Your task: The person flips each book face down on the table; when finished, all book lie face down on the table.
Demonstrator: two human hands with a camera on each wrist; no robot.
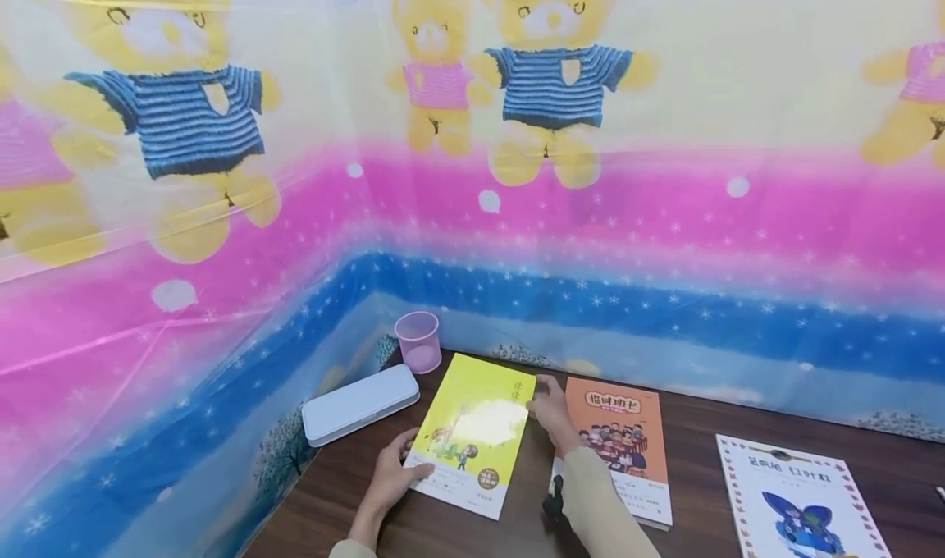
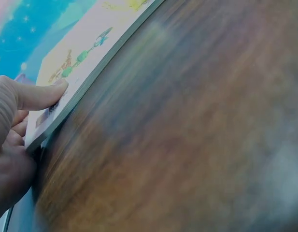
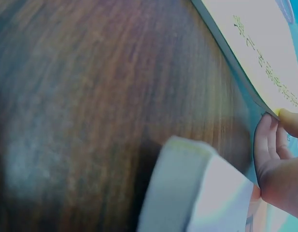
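A yellow book (image 1: 452,402) with a white lower band and small cartoon figures is in both hands, tilted in the head view. My left hand (image 1: 391,474) grips its lower left edge; in the left wrist view the thumb (image 2: 42,95) presses on the cover while the other fingers go behind. At the upper right corner my right hand (image 1: 554,417) pinches the book, its thumb (image 3: 290,122) on the cover and fingers underneath in the right wrist view. Just right of that hand lies an orange book (image 1: 616,414), partly covered by the right forearm.
A white pencil case (image 1: 360,404) and a pink cup (image 1: 418,343) stand at the left by the printed curtain (image 1: 664,238). A white book (image 1: 801,492) with a blue butterfly picture lies on the right of the dark wooden table (image 1: 694,451).
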